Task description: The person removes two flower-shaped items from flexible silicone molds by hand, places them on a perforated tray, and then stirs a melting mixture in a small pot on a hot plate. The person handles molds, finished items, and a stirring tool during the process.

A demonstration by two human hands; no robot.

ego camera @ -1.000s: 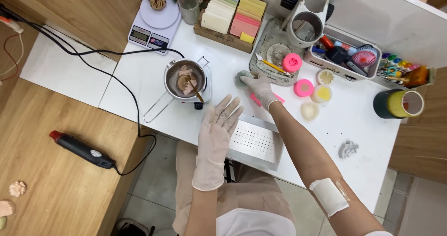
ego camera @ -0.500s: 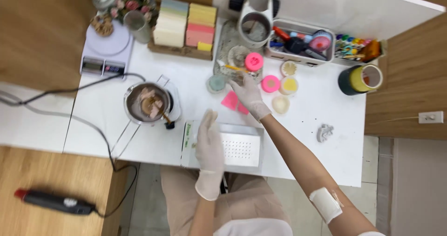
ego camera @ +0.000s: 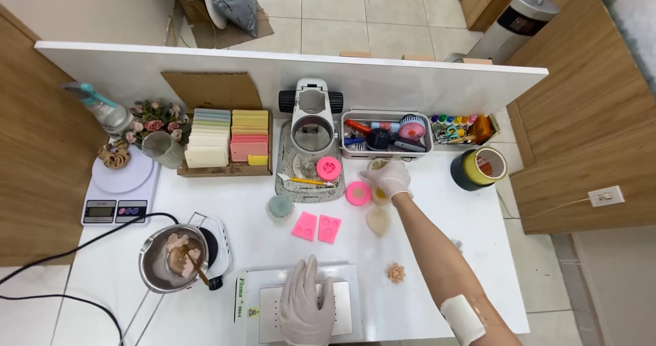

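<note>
My gloved left hand (ego camera: 307,306) lies flat, fingers apart, on a white perforated box (ego camera: 270,303) at the table's near edge. My gloved right hand (ego camera: 388,178) reaches across the table with its fingers curled over a small yellow round mould (ego camera: 378,196), beside a pink round mould (ego camera: 357,193). Whether it grips the yellow mould is hidden. A pale heart-shaped mould (ego camera: 377,221) lies just below it. Two pink square moulds (ego camera: 316,227) and a small teal-lidded jar (ego camera: 279,207) sit between my hands.
A metal pot of melted wax (ego camera: 167,267) stands on a small hot plate (ego camera: 219,247) at the left, its cable trailing off. Farther back are a scale (ego camera: 119,189), a box of coloured bars (ego camera: 222,141), a white magnifier stand (ego camera: 312,117), a tool basket (ego camera: 386,135) and a tape roll (ego camera: 478,168). A small flower-shaped piece (ego camera: 395,272) lies near my right forearm.
My right hand has moved right, from the jar and pink square moulds to the round moulds. My left hand has come down onto the white box. The view has swung back and up.
</note>
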